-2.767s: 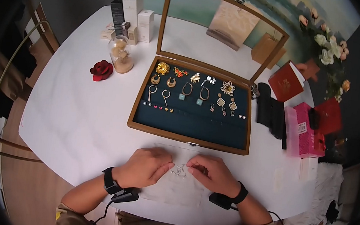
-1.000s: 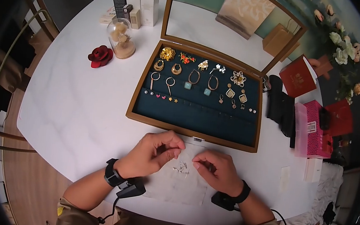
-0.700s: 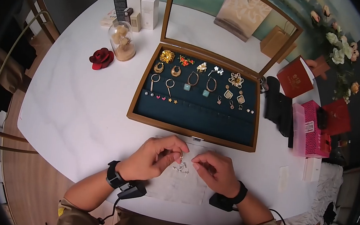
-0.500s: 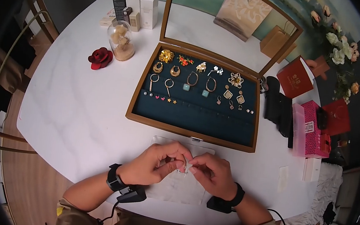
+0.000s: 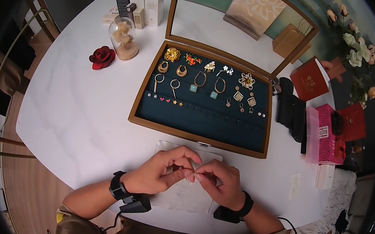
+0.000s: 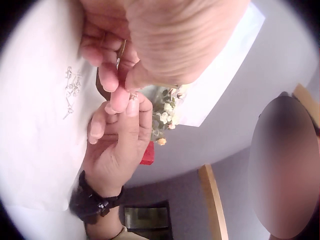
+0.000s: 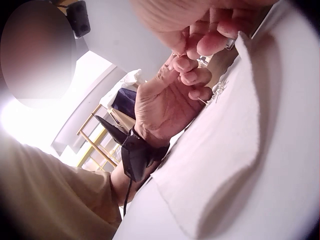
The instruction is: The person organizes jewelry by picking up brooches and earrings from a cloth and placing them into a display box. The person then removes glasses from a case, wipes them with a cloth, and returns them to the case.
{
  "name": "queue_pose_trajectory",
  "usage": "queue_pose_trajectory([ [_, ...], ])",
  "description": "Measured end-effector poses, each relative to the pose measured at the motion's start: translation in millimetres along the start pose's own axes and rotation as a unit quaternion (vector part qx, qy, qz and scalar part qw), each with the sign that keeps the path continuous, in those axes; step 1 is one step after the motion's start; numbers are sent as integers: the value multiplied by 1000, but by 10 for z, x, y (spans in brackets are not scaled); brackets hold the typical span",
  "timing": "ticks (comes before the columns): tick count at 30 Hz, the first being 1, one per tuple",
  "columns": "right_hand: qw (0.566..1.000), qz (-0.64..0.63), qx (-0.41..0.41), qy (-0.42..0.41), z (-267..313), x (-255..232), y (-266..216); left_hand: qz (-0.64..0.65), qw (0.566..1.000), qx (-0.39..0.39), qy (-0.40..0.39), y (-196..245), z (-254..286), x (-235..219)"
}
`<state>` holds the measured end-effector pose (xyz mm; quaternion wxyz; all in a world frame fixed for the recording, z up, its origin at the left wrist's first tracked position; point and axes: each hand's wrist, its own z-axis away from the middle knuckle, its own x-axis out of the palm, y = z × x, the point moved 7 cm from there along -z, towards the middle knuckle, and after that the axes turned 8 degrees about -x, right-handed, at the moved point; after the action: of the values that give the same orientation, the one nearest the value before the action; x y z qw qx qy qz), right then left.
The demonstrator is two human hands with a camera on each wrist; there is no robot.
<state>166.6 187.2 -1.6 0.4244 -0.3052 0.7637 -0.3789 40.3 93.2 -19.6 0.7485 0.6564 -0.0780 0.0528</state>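
From the head camera, I am holding my left hand (image 5: 160,175) and my right hand (image 5: 220,184) together above a white cloth (image 5: 184,197) that is lying on the white table (image 5: 75,106), just in front of the open wooden jewelry box (image 5: 202,101). The fingertips of both hands are meeting, and between them I am pinching a small silver earring (image 5: 195,177), which is too small here to see in detail. The box is showing many earrings on its dark blue lining, and its glass lid is standing up behind. A red fabric rose (image 5: 102,57) and a small glass dome (image 5: 123,38) are sitting at the far left of the table, and a pink box (image 5: 323,134) is lying at the right side. From the left wrist camera, my left hand (image 6: 150,45) is filling the top of the picture, with its thumb and first finger curling toward my right hand (image 6: 117,145); the small earring (image 6: 133,96) is sitting between their tips, and some more silver pieces (image 6: 71,90) are lying on the cloth (image 6: 35,150) just beside. From the right wrist camera, my right hand's fingers (image 7: 210,37) are curling close to the lens, and my left hand (image 7: 170,107) is pressing its fingertips against them above the cloth (image 7: 240,165); the earring itself I cannot tell clearly here.
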Motion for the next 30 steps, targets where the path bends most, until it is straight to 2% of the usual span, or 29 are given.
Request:
queue_pose_trajectory([
  [12, 1000, -3, -14, -15, 4, 30, 8, -9, 1000, 2, 6, -29, 1, -1],
  [30, 999, -15, 14, -39, 3, 50, 3, -25, 1000, 6, 8, 7, 10, 7],
])
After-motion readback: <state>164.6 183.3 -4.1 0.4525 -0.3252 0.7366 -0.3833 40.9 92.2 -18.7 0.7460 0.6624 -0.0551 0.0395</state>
